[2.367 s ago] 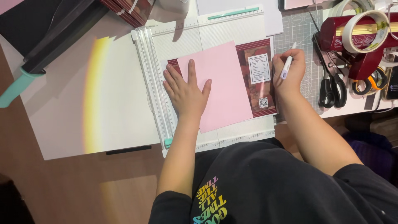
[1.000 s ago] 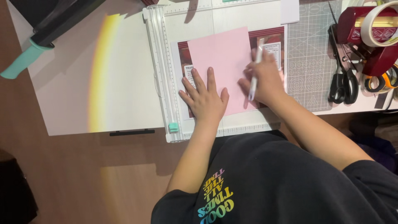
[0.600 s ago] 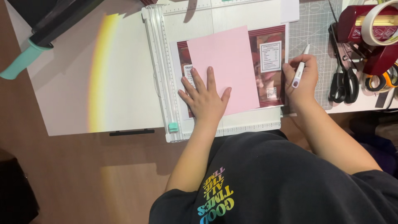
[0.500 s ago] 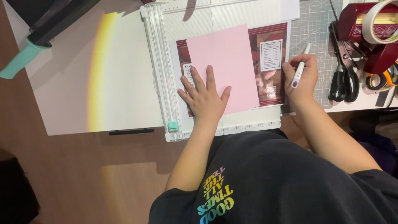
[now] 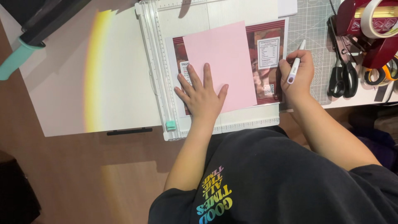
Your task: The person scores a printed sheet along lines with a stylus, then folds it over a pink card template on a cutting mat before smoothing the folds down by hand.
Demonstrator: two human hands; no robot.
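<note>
A pink sheet of paper (image 5: 222,54) lies tilted over a dark red printed label sheet (image 5: 269,70) on a white paper trimmer (image 5: 159,70). My left hand (image 5: 201,95) presses flat, fingers spread, on the pink sheet's lower left corner. To the right of the label sheet, my right hand (image 5: 296,76) holds a white pen (image 5: 294,68) with a purple end, tip pointing up and away from the paper.
Black-handled scissors (image 5: 342,66) lie on a green cutting mat (image 5: 313,37) to the right. A dark red tape dispenser (image 5: 369,29) with a tape roll stands at the far right. A teal-handled dark tool (image 5: 25,49) lies at the upper left. The trimmer's teal blade slider (image 5: 170,125) sits near its front end.
My right hand with the pen has moved off the pink sheet's right edge to the right side of the label sheet. My left hand has stayed pressed on the paper.
</note>
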